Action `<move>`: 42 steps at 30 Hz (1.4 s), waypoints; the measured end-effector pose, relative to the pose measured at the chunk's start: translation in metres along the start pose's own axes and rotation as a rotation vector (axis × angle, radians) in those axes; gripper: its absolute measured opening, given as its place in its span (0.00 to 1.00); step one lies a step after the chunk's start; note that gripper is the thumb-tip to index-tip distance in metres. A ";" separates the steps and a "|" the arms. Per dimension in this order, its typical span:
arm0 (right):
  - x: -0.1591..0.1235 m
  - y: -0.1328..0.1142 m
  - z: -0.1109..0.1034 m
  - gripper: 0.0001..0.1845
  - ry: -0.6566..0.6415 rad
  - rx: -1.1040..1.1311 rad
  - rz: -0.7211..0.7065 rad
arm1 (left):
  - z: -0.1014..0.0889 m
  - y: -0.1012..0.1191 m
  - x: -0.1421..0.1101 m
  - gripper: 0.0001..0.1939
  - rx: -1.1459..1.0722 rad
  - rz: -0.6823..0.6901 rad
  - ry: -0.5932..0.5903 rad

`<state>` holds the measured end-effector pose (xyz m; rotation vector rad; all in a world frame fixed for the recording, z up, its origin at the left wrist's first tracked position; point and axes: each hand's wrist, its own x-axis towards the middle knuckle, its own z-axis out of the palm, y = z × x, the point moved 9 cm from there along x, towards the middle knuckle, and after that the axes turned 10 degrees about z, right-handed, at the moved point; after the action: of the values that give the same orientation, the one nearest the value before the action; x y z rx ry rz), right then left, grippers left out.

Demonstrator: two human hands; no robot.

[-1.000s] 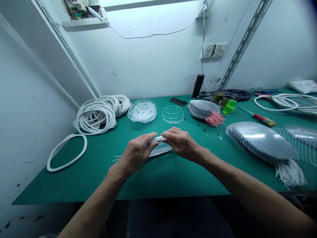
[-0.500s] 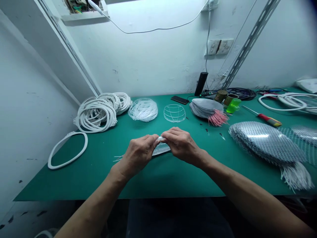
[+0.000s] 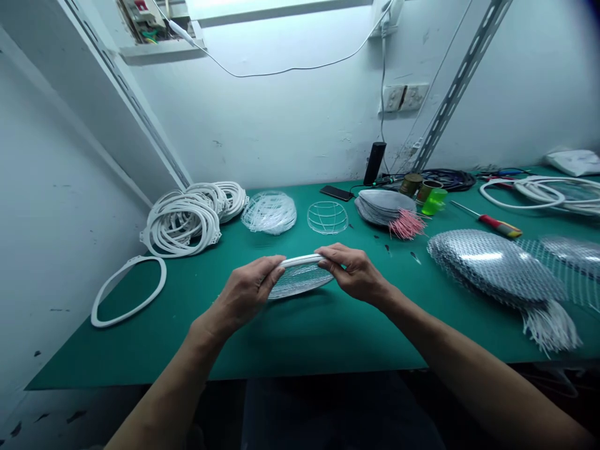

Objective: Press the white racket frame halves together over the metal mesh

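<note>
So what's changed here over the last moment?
The left hand and right hand have moved apart along the white-rimmed mesh oval, now holding opposite sides, and more of its mesh face shows. Neither hand let go. The white ring coils, wire frame and screwdriver stayed put.

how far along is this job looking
Roughly mid-batch, at a guess. Looking done: a stack of clear wire domes and one lone wire dome. In hand: the left hand and right hand grip a white oval frame against a mesh panel. Left: a heap of white oval frames and a large stack of mesh panels.
</note>
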<state>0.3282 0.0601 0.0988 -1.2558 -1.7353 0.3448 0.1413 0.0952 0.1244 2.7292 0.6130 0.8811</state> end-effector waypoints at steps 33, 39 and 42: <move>-0.008 0.007 -0.002 0.14 -0.050 0.139 0.066 | 0.032 0.037 0.048 0.14 0.031 0.077 -0.204; -0.012 0.009 -0.003 0.13 -0.010 0.146 0.075 | 0.027 0.038 0.047 0.15 -0.019 0.037 -0.153; -0.010 0.012 -0.003 0.12 -0.021 0.188 0.093 | 0.027 0.039 0.050 0.16 -0.036 0.028 -0.160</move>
<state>0.3378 0.0557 0.0868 -1.2021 -1.6245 0.5643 0.2067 0.0806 0.1409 2.7474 0.5228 0.6650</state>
